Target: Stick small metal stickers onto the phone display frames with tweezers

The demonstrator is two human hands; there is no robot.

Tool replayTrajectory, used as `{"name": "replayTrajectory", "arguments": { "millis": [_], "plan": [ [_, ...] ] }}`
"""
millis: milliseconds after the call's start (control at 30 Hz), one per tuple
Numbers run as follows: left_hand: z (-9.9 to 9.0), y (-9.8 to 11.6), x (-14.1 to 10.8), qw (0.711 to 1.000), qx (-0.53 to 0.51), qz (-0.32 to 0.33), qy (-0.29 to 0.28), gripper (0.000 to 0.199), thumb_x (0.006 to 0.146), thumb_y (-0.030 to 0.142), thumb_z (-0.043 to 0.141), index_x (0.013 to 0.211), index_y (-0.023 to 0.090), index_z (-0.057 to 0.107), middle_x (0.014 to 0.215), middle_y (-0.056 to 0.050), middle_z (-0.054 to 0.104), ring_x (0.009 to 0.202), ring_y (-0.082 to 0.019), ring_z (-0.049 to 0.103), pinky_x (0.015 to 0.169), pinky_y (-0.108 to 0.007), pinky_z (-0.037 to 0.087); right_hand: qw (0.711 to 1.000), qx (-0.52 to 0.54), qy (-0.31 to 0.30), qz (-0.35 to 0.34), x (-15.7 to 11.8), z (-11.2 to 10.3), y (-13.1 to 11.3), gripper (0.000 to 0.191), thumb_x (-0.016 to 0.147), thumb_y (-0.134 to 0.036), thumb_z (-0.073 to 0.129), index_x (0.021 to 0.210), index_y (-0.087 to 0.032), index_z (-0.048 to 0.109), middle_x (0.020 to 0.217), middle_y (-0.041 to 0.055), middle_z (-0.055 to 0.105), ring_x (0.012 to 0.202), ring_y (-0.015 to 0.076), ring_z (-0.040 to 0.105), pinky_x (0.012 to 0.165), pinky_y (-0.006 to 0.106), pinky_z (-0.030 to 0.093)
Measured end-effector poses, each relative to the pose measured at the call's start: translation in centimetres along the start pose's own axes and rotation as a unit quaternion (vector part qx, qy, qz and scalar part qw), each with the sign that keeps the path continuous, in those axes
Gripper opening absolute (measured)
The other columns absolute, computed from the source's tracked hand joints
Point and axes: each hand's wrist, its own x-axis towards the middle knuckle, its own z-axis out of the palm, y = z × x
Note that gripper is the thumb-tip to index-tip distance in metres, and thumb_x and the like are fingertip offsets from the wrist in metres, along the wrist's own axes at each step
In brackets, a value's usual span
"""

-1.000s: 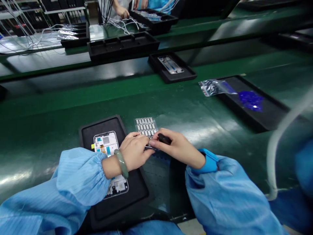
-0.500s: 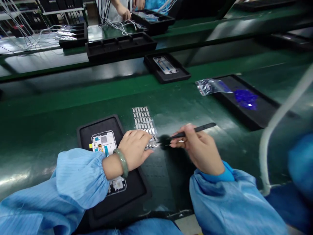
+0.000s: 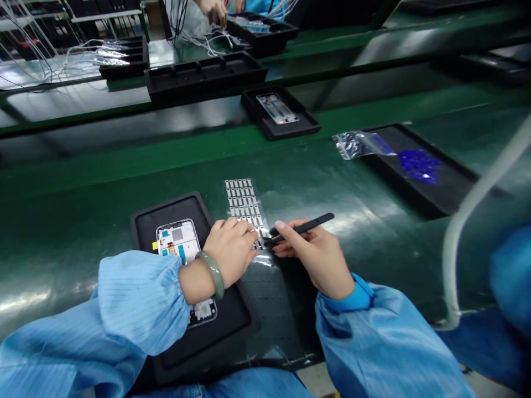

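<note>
A clear sheet with rows of small metallic pieces point(image 3: 241, 200) lies on the green bench. My left hand point(image 3: 230, 250), with a green bangle at the wrist, rests on the sheet's lower left part, its fingers curled together; what they hold, if anything, is hidden. My right hand point(image 3: 317, 255) pinches black tweezers point(image 3: 316, 222), whose tips meet the sheet's lower right edge. Under my left forearm, a phone frame point(image 3: 176, 237) with a yellow tab lies in a black tray point(image 3: 143, 224), partly covered by my sleeve.
Farther back, another black tray point(image 3: 309, 122) holds a second phone frame point(image 3: 277, 108). A tray point(image 3: 448, 193) with blue pieces point(image 3: 418, 166) and a plastic bag point(image 3: 359, 145) sits at right. A white curved tube point(image 3: 450, 260) rises there. A person's hand point(image 3: 213, 11) shows across the bench.
My right hand has moved left with the tweezers, bringing their tips to the sheet. My left hand has shifted slightly. The person's hand across the bench has moved up a little.
</note>
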Motion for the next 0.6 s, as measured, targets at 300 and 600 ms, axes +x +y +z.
{"name": "replayTrajectory", "arguments": {
  "millis": [300,600],
  "plan": [
    [-0.1,0.2,0.0,1.0,-0.005,-0.002,-0.001,0.024,0.085,0.03,0.063,0.105,0.019,0.062,0.113,-0.002,0.061,0.105,-0.023,0.049,0.086,-0.04,0.04,1.0,0.008,-0.009,0.015,0.5,0.4,-0.3,0.041,0.061,-0.049,0.079,0.077,-0.016,0.059,0.053,0.0009,0.063,0.043,0.014,0.06,0.04,0.019,0.052],
    [-0.8,0.0,-0.1,0.998,-0.059,0.006,0.009,0.033,0.082,0.032,0.066,0.111,0.017,0.057,0.114,-0.004,0.061,0.107,-0.023,0.052,0.092,-0.04,0.041,0.989,0.13,-0.028,0.06,0.3,0.0,-2.7,0.038,0.054,-0.038,0.084,0.075,-0.017,0.061,0.059,0.0015,0.065,0.041,0.0091,0.055,0.037,0.016,0.048]
  ]
}}
